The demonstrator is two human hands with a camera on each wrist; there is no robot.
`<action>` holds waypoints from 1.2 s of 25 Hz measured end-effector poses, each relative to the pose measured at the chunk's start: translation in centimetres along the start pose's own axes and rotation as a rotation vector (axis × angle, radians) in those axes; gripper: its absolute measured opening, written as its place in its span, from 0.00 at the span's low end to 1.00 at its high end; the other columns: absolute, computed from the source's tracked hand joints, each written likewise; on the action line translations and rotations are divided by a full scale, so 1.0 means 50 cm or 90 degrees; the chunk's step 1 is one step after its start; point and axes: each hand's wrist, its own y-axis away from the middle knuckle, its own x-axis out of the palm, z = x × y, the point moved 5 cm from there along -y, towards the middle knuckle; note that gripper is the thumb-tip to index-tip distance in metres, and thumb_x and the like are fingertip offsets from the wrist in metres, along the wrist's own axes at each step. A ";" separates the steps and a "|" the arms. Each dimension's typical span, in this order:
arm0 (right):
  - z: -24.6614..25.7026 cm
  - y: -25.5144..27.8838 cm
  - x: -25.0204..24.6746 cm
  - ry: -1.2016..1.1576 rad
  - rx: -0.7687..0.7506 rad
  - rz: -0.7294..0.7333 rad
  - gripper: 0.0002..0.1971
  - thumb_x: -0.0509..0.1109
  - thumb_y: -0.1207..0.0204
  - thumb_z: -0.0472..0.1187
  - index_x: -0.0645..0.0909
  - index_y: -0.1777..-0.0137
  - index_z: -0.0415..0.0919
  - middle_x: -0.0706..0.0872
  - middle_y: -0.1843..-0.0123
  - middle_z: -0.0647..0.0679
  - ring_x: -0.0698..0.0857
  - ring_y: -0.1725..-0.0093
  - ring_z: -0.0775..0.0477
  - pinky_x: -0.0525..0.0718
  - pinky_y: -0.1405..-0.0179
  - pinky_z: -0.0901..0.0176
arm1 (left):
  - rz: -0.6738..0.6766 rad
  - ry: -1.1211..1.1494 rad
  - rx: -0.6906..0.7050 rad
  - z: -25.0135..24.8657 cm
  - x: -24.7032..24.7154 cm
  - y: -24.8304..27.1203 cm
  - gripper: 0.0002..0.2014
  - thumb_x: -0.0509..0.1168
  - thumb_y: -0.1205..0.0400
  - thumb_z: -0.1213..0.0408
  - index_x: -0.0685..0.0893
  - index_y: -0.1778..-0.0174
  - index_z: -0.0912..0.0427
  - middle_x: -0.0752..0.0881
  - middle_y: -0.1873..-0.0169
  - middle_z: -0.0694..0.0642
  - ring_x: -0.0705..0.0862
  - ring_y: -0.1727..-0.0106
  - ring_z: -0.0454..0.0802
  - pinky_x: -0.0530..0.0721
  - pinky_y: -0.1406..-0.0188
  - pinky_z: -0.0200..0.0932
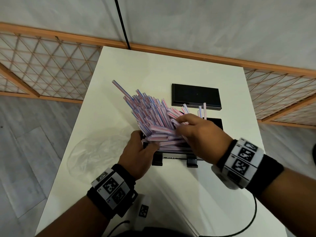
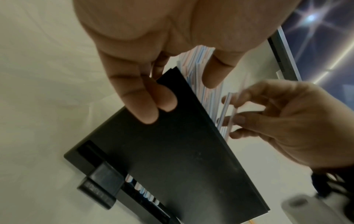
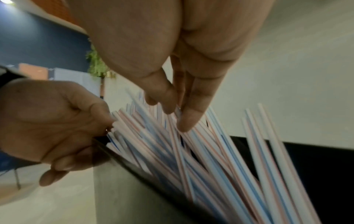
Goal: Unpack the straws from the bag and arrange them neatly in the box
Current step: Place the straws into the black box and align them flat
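Note:
Many red- and blue-striped white straws (image 1: pixel 153 117) fan out up and to the left from a black box (image 1: pixel 176 154) on the white table (image 1: pixel 153 65). My left hand (image 1: pixel 145 142) grips the box's near-left corner, with fingers (image 2: pixel 149 112) on the outer wall (image 2: pixel 162 151) and the thumb against the straw ends (image 3: pixel 134 128). My right hand (image 1: pixel 181 124) hovers over the heap. Its straight fingertips (image 3: pixel 184 124) touch the straws. A few straws (image 1: pixel 201 110) stand apart at the box's right side.
The box's black lid (image 1: pixel 196 96) lies flat behind the box. A crumpled clear plastic bag (image 1: pixel 95 151) lies to the left, next to my left hand. A wooden lattice screen (image 1: pixel 42 69) runs behind the table. A black cable (image 1: pixel 253 219) loops at the near right.

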 end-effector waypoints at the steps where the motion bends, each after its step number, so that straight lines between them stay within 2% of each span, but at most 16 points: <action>1: -0.009 0.018 -0.010 -0.049 0.005 -0.057 0.12 0.71 0.35 0.23 0.85 0.59 0.41 0.86 0.43 0.40 0.88 0.53 0.44 0.78 0.54 0.68 | 0.007 -0.003 -0.001 -0.002 0.000 0.000 0.17 0.65 0.28 0.43 0.73 0.46 0.40 0.86 0.51 0.49 0.82 0.61 0.54 0.87 0.51 0.63; 3: -0.030 0.056 -0.027 -0.136 0.059 -0.142 0.08 0.70 0.31 0.26 0.81 0.65 0.39 0.87 0.44 0.42 0.87 0.50 0.54 0.81 0.50 0.69 | 0.008 -0.004 -0.002 -0.002 0.001 -0.001 0.19 0.64 0.29 0.43 0.73 0.44 0.43 0.86 0.50 0.50 0.82 0.61 0.54 0.86 0.52 0.61; 6: -0.085 0.096 -0.036 -0.136 0.239 -0.186 0.14 0.80 0.35 0.32 0.75 0.63 0.42 0.86 0.55 0.49 0.87 0.56 0.47 0.84 0.58 0.57 | 0.004 0.009 -0.004 0.003 0.004 -0.004 0.19 0.65 0.29 0.42 0.74 0.45 0.43 0.85 0.51 0.50 0.81 0.61 0.54 0.85 0.56 0.57; 8: -0.121 0.104 -0.024 -0.099 0.395 -0.093 0.20 0.85 0.38 0.45 0.75 0.57 0.44 0.86 0.60 0.52 0.87 0.59 0.47 0.81 0.61 0.61 | 0.005 0.019 -0.007 0.004 0.004 -0.004 0.19 0.66 0.30 0.42 0.74 0.46 0.42 0.85 0.50 0.50 0.81 0.62 0.53 0.84 0.58 0.54; 9: -0.130 0.102 -0.013 -0.074 0.439 -0.019 0.26 0.85 0.40 0.53 0.77 0.50 0.44 0.87 0.56 0.52 0.87 0.57 0.47 0.81 0.59 0.60 | 0.008 0.024 -0.010 0.004 0.005 -0.004 0.19 0.66 0.31 0.42 0.74 0.47 0.41 0.85 0.50 0.50 0.80 0.61 0.53 0.83 0.58 0.53; 11: -0.138 0.089 0.013 -0.022 0.456 0.113 0.39 0.83 0.43 0.65 0.75 0.38 0.44 0.86 0.48 0.51 0.86 0.48 0.44 0.83 0.53 0.55 | 0.013 0.034 -0.015 0.002 0.005 -0.002 0.19 0.65 0.32 0.44 0.74 0.47 0.41 0.85 0.51 0.50 0.80 0.61 0.52 0.81 0.58 0.52; 13: -0.136 0.067 0.033 -0.011 0.462 0.176 0.43 0.80 0.45 0.70 0.73 0.36 0.44 0.83 0.45 0.50 0.84 0.46 0.43 0.80 0.54 0.55 | 0.015 0.036 -0.018 0.001 0.004 -0.002 0.18 0.64 0.32 0.47 0.74 0.46 0.43 0.83 0.54 0.49 0.79 0.62 0.52 0.80 0.59 0.52; 15: -0.128 0.044 0.047 -0.029 0.451 0.207 0.42 0.80 0.44 0.69 0.71 0.38 0.43 0.81 0.47 0.50 0.82 0.49 0.44 0.78 0.55 0.56 | 0.024 0.037 -0.015 -0.002 0.004 0.000 0.16 0.64 0.30 0.51 0.74 0.47 0.44 0.82 0.55 0.51 0.78 0.63 0.51 0.78 0.61 0.49; 19: -0.089 0.011 0.063 -0.042 0.349 0.208 0.26 0.77 0.29 0.55 0.67 0.43 0.46 0.78 0.50 0.49 0.81 0.51 0.43 0.72 0.54 0.58 | 0.042 0.040 -0.003 -0.003 0.008 0.000 0.11 0.68 0.19 0.63 0.72 0.48 0.49 0.78 0.58 0.53 0.77 0.67 0.49 0.75 0.72 0.38; 21: -0.080 0.004 0.075 -0.045 0.336 0.216 0.23 0.74 0.25 0.51 0.67 0.40 0.44 0.79 0.45 0.44 0.81 0.48 0.41 0.75 0.52 0.55 | 0.046 0.032 0.023 -0.008 0.011 0.001 0.13 0.69 0.20 0.61 0.71 0.48 0.46 0.78 0.58 0.52 0.76 0.66 0.50 0.78 0.71 0.41; 23: -0.074 -0.003 0.079 -0.032 0.326 0.214 0.22 0.72 0.24 0.45 0.68 0.35 0.42 0.79 0.39 0.41 0.82 0.43 0.37 0.80 0.47 0.50 | 0.056 0.039 0.058 -0.019 0.016 0.003 0.16 0.71 0.21 0.58 0.72 0.44 0.42 0.79 0.54 0.51 0.74 0.65 0.53 0.86 0.63 0.52; 24: -0.069 -0.006 0.077 -0.021 0.310 0.203 0.22 0.70 0.25 0.41 0.68 0.34 0.41 0.79 0.38 0.40 0.82 0.42 0.36 0.80 0.46 0.48 | 0.060 0.051 0.085 -0.027 0.017 0.006 0.17 0.71 0.20 0.59 0.72 0.41 0.40 0.81 0.50 0.50 0.79 0.61 0.52 0.88 0.58 0.50; 25: -0.061 -0.010 0.071 -0.011 0.287 0.188 0.23 0.69 0.26 0.37 0.68 0.33 0.41 0.79 0.37 0.40 0.81 0.42 0.35 0.80 0.45 0.47 | 0.063 0.060 0.117 -0.035 0.018 0.009 0.19 0.71 0.18 0.60 0.72 0.38 0.39 0.82 0.45 0.47 0.84 0.54 0.41 0.88 0.55 0.38; 26: -0.054 -0.016 0.066 -0.006 0.267 0.174 0.25 0.69 0.28 0.34 0.68 0.31 0.42 0.78 0.36 0.41 0.81 0.42 0.36 0.80 0.45 0.48 | 0.063 0.051 0.144 -0.039 0.016 0.010 0.20 0.70 0.18 0.57 0.72 0.34 0.38 0.81 0.38 0.44 0.83 0.45 0.30 0.84 0.49 0.29; 28: -0.049 -0.025 0.061 -0.001 0.250 0.155 0.29 0.69 0.29 0.32 0.67 0.27 0.43 0.77 0.36 0.42 0.80 0.41 0.37 0.80 0.43 0.48 | 0.059 -0.007 0.177 -0.042 0.013 0.004 0.24 0.64 0.19 0.45 0.71 0.26 0.36 0.79 0.30 0.39 0.77 0.31 0.28 0.75 0.31 0.30; 30: -0.057 -0.025 0.062 0.024 0.254 0.162 0.31 0.69 0.28 0.35 0.65 0.24 0.46 0.75 0.34 0.42 0.78 0.39 0.36 0.79 0.40 0.48 | 0.042 -0.049 0.194 -0.039 0.008 0.001 0.21 0.62 0.20 0.43 0.74 0.30 0.33 0.81 0.33 0.38 0.78 0.31 0.30 0.73 0.29 0.32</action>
